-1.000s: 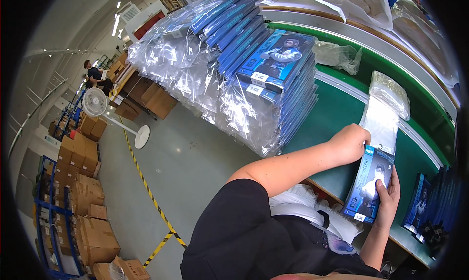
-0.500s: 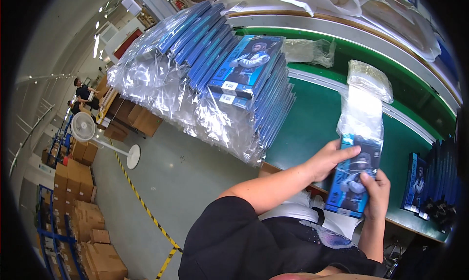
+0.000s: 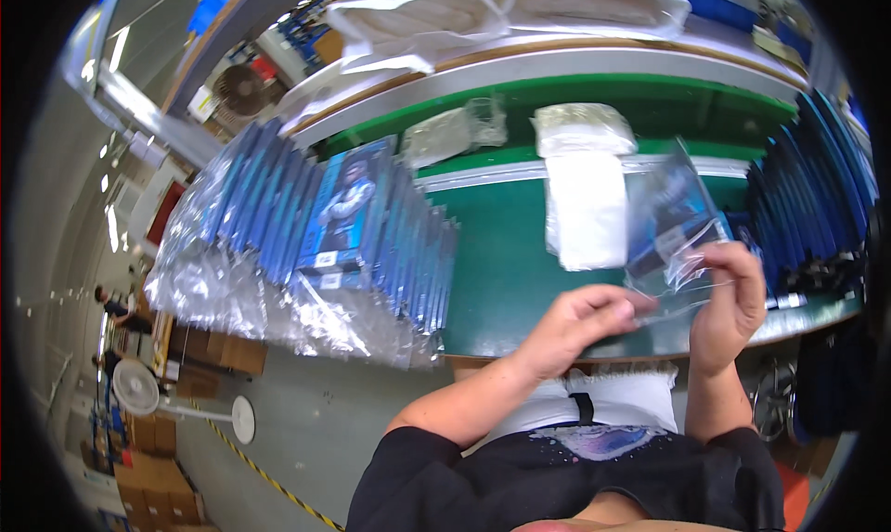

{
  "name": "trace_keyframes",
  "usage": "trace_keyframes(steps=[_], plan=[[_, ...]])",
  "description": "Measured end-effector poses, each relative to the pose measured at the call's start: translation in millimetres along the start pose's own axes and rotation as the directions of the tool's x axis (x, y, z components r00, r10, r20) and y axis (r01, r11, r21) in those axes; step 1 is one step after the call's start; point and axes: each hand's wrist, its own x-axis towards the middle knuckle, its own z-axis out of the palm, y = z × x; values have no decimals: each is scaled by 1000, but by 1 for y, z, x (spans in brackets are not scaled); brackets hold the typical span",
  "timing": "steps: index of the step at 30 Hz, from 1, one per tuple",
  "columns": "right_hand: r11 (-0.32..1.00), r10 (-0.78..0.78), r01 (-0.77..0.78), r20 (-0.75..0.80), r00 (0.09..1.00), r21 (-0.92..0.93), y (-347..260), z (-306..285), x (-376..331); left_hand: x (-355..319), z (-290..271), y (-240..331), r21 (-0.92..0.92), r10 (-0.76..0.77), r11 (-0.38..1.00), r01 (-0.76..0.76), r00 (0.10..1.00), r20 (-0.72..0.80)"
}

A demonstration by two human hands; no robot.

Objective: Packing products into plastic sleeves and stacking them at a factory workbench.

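Observation:
A flat blue-and-black printed box (image 3: 664,207) is inside a clear plastic bag (image 3: 661,295), tilted over the bench beside a stack of bags. My right hand (image 3: 731,295) pinches the crumpled near end of this bag between thumb and fingers. At the bag's near left corner, my left hand (image 3: 594,320) has its thumb and fingers closed on the film. The pile of flat clear bags (image 3: 594,216) lies just left of the bagged box, its far end folded over. Glare on the film blurs the box's print.
Many bagged blue boxes (image 3: 348,207) are stacked at the left of the green bench (image 3: 501,263), loose film hanging over its edge. Unbagged-looking blue boxes (image 3: 807,198) stand in a row at the right. A crumpled bag (image 3: 445,135) lies near the back rail; a shelf (image 3: 557,58) runs above.
The box has moved from over my lap to above the bench, right of the bag pile. Both hands have shifted from the box to the bag's near end. My view has turned right.

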Motion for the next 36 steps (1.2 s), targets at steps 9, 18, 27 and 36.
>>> trace_keyframes(steps=[9,18,27,36], plan=[[982,-163,63,638,753,176,-24,26,-30,-3,-12,-11,-485,-208,857,171,978,-22],[977,-102,159,351,931,-138,-5,-6,-22,-15,-30,-12,-645,-151,760,84,987,-49],[788,605,-598,365,708,-145,36,-41,-17,-31,-23,7,-518,-164,855,-31,931,-325],[322,395,-936,878,270,143,24,-67,-13,-61,-12,69,-18,-147,987,158,866,-477]])
